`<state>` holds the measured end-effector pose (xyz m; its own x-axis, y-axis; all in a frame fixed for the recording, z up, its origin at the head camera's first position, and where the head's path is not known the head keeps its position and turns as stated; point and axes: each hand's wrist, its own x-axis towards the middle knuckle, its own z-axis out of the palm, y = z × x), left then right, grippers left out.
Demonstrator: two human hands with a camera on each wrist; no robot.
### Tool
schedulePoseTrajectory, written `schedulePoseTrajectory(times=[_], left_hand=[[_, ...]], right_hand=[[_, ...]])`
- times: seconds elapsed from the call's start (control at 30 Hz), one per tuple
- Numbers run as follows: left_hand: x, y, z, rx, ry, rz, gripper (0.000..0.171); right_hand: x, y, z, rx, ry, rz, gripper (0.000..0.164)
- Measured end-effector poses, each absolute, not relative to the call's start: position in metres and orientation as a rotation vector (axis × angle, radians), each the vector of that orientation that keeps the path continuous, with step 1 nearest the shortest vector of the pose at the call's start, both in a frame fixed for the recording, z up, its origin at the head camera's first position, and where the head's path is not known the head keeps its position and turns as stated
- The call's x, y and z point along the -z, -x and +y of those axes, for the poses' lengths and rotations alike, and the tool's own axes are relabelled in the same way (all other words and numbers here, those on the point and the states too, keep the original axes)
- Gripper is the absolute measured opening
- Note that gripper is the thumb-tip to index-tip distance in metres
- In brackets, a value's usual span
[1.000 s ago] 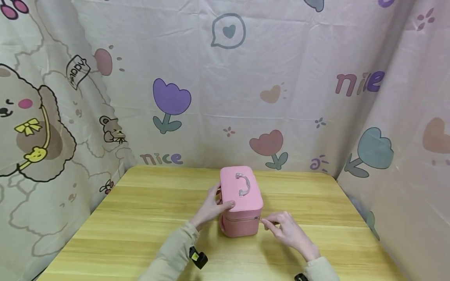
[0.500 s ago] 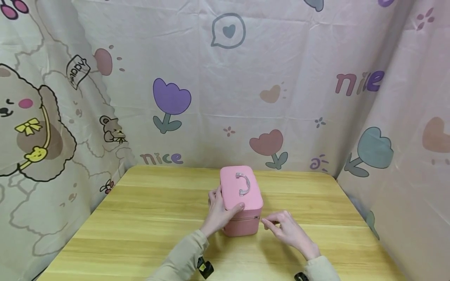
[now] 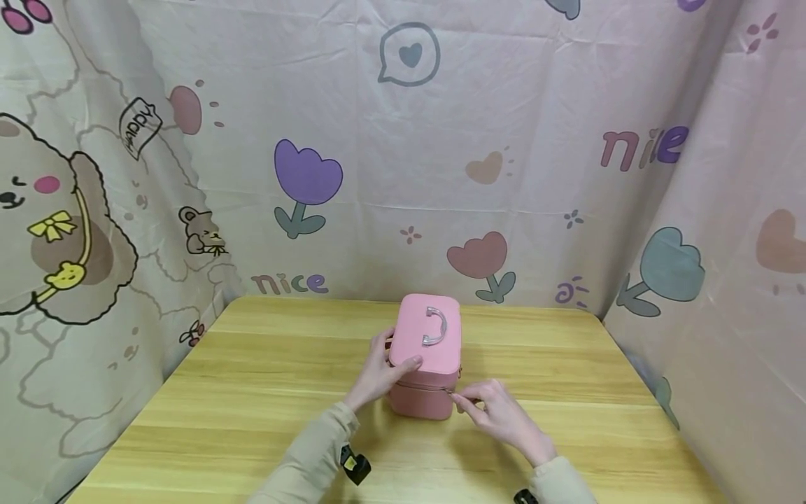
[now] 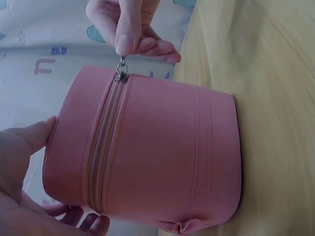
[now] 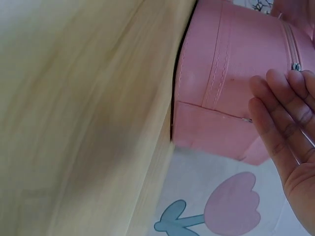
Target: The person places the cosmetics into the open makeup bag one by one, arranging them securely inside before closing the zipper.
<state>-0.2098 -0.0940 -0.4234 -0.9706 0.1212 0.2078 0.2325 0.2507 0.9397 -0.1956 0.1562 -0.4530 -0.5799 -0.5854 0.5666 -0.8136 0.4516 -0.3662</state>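
A pink box-shaped vanity case (image 3: 409, 332) stands upright on the wooden table, its lid down and a silver handle (image 3: 436, 327) on top. My left hand (image 3: 373, 374) holds the case's left side, thumb over the lid edge and fingers down the far side. At the near right corner my right hand (image 3: 500, 414) pinches the zipper pull (image 4: 122, 64) between thumb and index finger; its other fingers are loosely curled. In the left wrist view, the closed zipper (image 4: 101, 147) runs around the case below the lid, from the pull toward the left fingers.
The light wooden table (image 3: 264, 392) extends on both sides of the case. A printed fabric curtain (image 3: 378, 175) with flowers and bears hangs behind and at both sides. In the left wrist view, a small pink strap (image 4: 182, 225) shows low on the case's side.
The case has turned slightly and shifted a little left. My right hand has moved left with the zipper pull. My left hand shifted right along the lid, then back left.
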Motion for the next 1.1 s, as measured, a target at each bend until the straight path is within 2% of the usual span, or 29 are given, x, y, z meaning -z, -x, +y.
schedulePoseTrajectory(times=[0.37,0.63,1.1], left_hand=[[0.424,0.221,-0.11,2.043,0.307,-2.403,0.079],[0.424,0.231,-0.123,1.997,0.429,-2.496,0.076],[0.422,0.235,-0.129,2.003,0.497,-2.538,0.078]], right_hand=[[0.453,0.194,0.141,-0.932,-1.252,-2.346,0.021],[0.454,0.193,0.13,-0.898,-1.288,-2.302,0.025],[0.453,0.19,0.128,-0.83,-1.272,-2.282,0.025]])
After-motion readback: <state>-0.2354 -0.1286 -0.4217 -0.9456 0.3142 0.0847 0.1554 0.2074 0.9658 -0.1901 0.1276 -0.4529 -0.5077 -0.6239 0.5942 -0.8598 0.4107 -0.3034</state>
